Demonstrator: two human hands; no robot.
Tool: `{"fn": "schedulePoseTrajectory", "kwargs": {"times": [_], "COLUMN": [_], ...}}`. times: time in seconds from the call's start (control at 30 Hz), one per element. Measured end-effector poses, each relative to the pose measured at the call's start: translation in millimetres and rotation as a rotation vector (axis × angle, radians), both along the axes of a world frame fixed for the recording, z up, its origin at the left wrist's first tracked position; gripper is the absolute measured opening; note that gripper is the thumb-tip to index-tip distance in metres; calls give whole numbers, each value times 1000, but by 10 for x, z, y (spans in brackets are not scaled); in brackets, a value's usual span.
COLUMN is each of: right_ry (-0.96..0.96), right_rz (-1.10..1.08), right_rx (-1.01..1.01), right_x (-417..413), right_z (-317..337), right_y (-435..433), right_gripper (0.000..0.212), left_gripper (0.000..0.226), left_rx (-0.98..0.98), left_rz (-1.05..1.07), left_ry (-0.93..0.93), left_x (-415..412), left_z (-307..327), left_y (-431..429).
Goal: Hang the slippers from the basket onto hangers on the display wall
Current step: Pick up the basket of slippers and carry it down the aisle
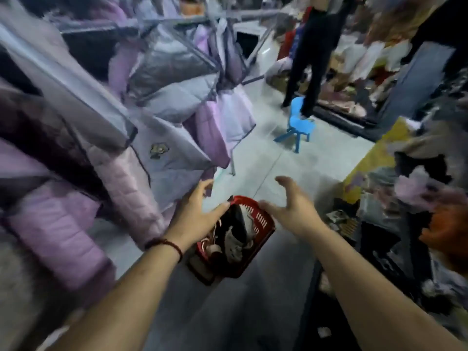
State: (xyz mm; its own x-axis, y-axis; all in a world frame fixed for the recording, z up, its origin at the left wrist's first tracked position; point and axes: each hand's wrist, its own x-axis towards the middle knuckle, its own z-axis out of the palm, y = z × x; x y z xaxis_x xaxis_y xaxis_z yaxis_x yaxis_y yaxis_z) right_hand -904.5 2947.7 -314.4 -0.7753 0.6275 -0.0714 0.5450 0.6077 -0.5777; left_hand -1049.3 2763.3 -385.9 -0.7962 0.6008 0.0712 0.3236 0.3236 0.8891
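Left side: we log a rack of padded jackets (164,153), lilac, pink and grey, hanging packed together; blur stops us counting them. One dark beaded bracelet (167,243) circles the left wrist. Left hand (200,209): one, reaching forward and down, palm turned inward, fingers spread and lightly bent, grip open with nothing in it; its fingertips overlap the near rim of the basket, and we cannot tell whether they touch it. One red plastic basket (263,219) sits on the grey floor (266,287), between the two hands and below them. Inside lie the slippers (233,239), a jumble of dark and pale ones; number not readable. Right hand (291,206): one, held above the basket's right rim, thumb raised, fingers splayed and curved, grip likewise open and empty. Farther back we count one small blue chair (298,122) on the floor and one person in black trousers (309,59) standing just behind it. Far right: a heap of mixed goods (405,198), too smeared to sort.
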Motion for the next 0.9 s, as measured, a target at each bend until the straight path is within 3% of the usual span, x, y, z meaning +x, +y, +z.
{"fn": "schedulePoseTrajectory", "kwargs": {"times": [0.4, 0.67, 0.9], "right_ry": [-277, -364, -417], "right_rz": [250, 173, 142], "right_rx": [-128, -197, -270], "right_x": [-1074, -1362, -1778], "right_z": [-1256, -1998, -2888], "right_y": [1146, 1772, 2527], "right_gripper": [78, 83, 84], "left_gripper": [72, 72, 29], "left_rx": [-237, -267, -368], "left_rz": [355, 502, 782], "left_ry": [-266, -513, -763], "left_x": [-264, -535, -759], "left_z": [-984, -1826, -2799], "left_y": [422, 1007, 1522]}}
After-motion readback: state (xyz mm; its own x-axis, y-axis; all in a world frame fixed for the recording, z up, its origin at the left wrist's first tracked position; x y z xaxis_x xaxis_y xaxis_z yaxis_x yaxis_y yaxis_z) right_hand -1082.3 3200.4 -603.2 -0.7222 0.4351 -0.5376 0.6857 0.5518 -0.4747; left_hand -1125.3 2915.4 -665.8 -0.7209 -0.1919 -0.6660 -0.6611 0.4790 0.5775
